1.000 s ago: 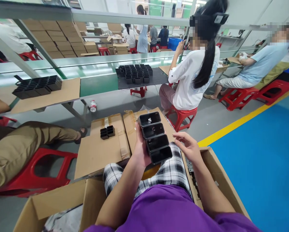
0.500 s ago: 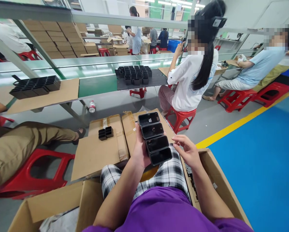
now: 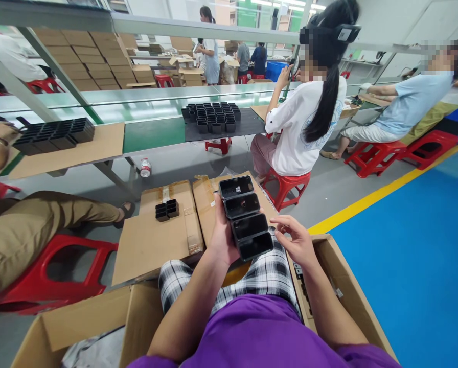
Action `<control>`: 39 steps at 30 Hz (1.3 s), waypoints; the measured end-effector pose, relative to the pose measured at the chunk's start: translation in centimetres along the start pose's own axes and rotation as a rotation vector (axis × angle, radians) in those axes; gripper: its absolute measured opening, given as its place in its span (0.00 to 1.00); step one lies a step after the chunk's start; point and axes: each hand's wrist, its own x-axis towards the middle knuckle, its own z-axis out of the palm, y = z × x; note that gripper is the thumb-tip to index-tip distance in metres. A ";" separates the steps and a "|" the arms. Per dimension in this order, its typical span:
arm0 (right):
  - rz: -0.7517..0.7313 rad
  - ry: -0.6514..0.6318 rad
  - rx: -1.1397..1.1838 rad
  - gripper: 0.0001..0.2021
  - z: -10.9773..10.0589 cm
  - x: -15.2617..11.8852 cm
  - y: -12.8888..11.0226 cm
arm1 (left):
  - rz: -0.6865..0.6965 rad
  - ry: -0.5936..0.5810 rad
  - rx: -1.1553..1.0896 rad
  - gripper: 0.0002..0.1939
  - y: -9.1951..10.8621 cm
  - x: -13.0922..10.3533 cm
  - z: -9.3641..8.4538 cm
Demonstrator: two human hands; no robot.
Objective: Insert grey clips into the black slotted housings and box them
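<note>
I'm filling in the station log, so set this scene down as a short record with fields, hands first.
Left hand: holds a row of four black, rectangular, open-topped containers
Right hand: close beside the row, loosely open, nothing visibly held
On closed brown cardboard box: small cluster of black containers
On bench's black mat: larger cluster of black containers
Beside right forearm: open brown cardboard box

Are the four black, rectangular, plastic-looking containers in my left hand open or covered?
Open: the four black containers show rims around dark hollows, with no lids visible.
</note>
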 end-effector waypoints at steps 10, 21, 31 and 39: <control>0.068 -0.036 -0.016 0.12 0.1 -0.2 -0.2 | -0.017 0.038 0.000 0.40 0.1 0.5 -1.0; 0.082 -0.056 -0.018 0.13 0.2 -0.4 0.1 | 0.018 0.076 -0.003 0.34 0.7 0.4 0.2; 0.094 -0.056 -0.017 0.13 0.3 -0.3 0.0 | 0.048 0.064 -0.028 0.32 1.0 0.4 0.0; 0.089 -0.046 -0.022 0.13 0.2 -0.3 -0.1 | 0.087 0.048 0.050 0.31 1.0 0.3 0.0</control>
